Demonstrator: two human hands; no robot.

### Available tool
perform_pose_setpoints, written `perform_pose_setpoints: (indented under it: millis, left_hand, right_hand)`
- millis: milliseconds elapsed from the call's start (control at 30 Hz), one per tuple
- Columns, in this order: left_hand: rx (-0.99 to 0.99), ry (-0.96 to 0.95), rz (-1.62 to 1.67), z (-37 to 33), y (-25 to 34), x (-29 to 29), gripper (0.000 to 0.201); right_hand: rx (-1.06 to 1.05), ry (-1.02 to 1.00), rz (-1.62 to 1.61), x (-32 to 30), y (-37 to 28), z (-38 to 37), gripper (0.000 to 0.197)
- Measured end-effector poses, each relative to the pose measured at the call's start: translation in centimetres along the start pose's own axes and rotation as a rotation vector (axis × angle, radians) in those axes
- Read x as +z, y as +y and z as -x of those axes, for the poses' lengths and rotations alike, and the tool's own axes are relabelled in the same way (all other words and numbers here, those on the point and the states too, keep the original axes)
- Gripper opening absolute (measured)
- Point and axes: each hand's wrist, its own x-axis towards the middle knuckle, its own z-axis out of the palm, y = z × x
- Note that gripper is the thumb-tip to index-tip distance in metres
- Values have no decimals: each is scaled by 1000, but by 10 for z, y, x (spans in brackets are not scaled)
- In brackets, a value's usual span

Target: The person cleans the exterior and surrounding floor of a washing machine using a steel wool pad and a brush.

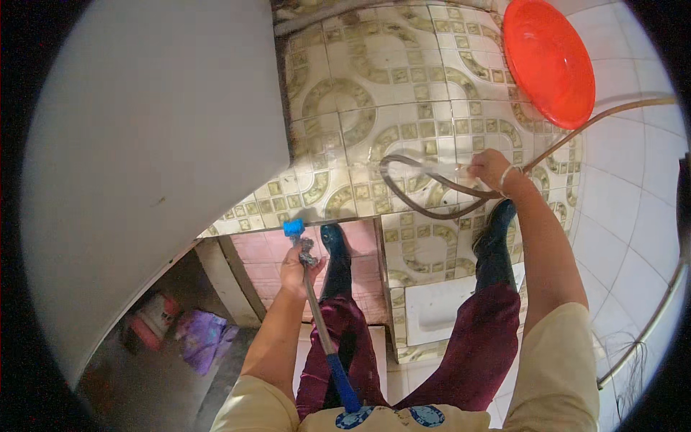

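My left hand [293,275] is closed around the upper end of a long-handled scrubber [319,317]. It has a grey pole, a blue grip against my thigh and shirt, and a blue end piece. A silvery, crumpled wad like steel wool [307,252] sits beside my fingers below the end piece. My right hand [494,173] is closed on a brownish hose [425,213], stretched out over the tiled floor. The hose loops to the left of this hand. From the fingers a pale streak, apparently water, runs left; the hose's end is hard to make out.
A red plastic basin [551,61] leans by the white tiled wall at the far right. A large pale panel [165,93] fills the left. My dark boots stand on a pink-tiled recess [363,266] and patterned floor [425,245]. A purple bag [201,338] lies lower left.
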Motion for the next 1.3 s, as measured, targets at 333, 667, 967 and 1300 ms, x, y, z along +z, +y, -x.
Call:
perform_pose_setpoints:
  millis: [333, 667, 967, 1300]
  left_hand:
    - [126, 92, -20, -20, -17, 31, 13]
    - [353, 110, -197, -25, -36, 81, 27]
    - [408, 82, -204, -28, -36, 153, 19]
    - [471, -9, -139, -35, -41, 171, 21]
  right_hand:
    - [310, 366, 27, 9, 209, 54, 23]
    - [499, 511, -189, -18, 259, -104, 21]
    - [166, 300, -304, -75, 221, -204, 19]
    - [-5, -147, 83, -125, 127, -236, 21]
